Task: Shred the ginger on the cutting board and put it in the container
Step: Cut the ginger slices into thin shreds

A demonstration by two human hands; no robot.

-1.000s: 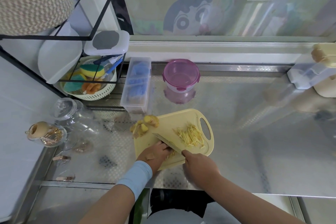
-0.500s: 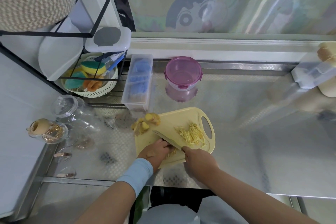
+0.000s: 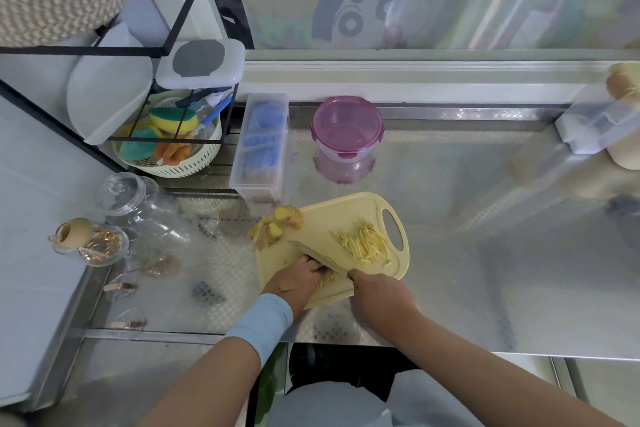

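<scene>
Ginger chunks (image 3: pixel 277 227): a small heap at the left edge of the cutting board (image 3: pixel 346 215), partly over onto the bench (image 3: pixel 485 253). There seem to be three or four, but they are too bunched to count for certain. They are probably firm, knobbly and light, and each should sit steadier with a cut face down.
Left hand (image 3: pixel 298 282): one, resting on the near part of the board. Its fingers are curled down over the ginger slices (image 3: pixel 329 279), pinning them right beside the blade.
Ginger slices: a few thin pieces, mostly hidden under the fingers, so no count is possible. They are likely stiff but damp and prone to slide, so hold them from above with the fingertips tucked back.
Knife (image 3: pixel 320 258): one, with the blade lying slantwise across the board and its edge at the slices.
Container (image 3: pixel 347 128): one, clear with a pink lid clipped on. It stands at the back of the bench, well apart from the board, and looks light and easy to lift by its sides.
Shredded ginger (image 3: pixel 363 246): one loose pile near the board's handle hole, with far too many strands to count. The strands are light and clingy, so they are better scooped with the blade or gathered in a pinch.
Right hand (image 3: pixel 381 298): one, closed in a fist round the knife's handle at the near right edge of the board.
</scene>
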